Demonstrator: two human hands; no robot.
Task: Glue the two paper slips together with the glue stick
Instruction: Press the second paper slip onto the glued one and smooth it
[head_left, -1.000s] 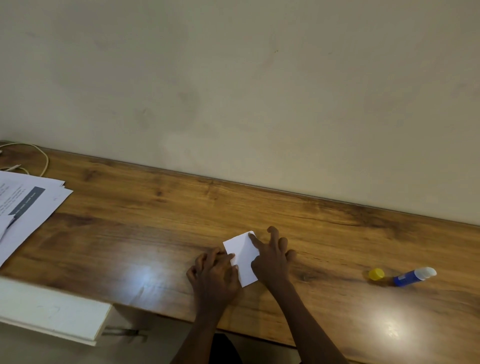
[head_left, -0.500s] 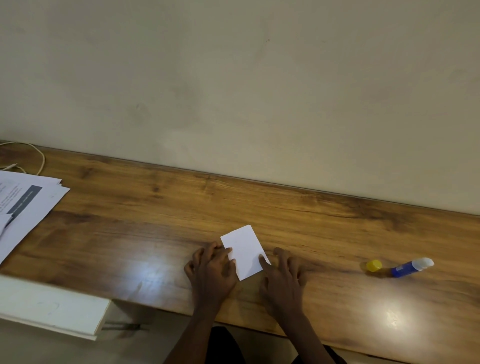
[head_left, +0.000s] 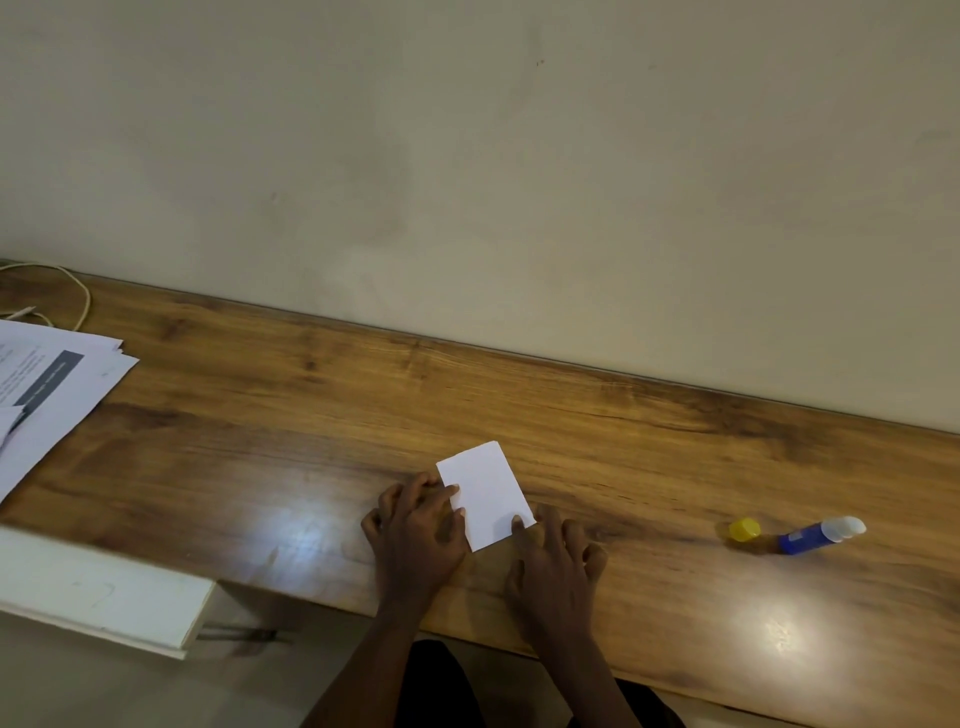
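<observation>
Slips: one white rectangle, flat on desk near its front edge.
Left hand: straight fingers press its left edge.
Right hand: fingers spread, index tip on near corner.
Handling: likely light, limp, slippery; lift by a free corner.
Glue stick: uncapped, well right, beside cap.

Both forearms reach in side by side. The left hand lies palm-down, fingers relaxed and pointing forward; the right hand is palm-down too, fingers spread.
</observation>
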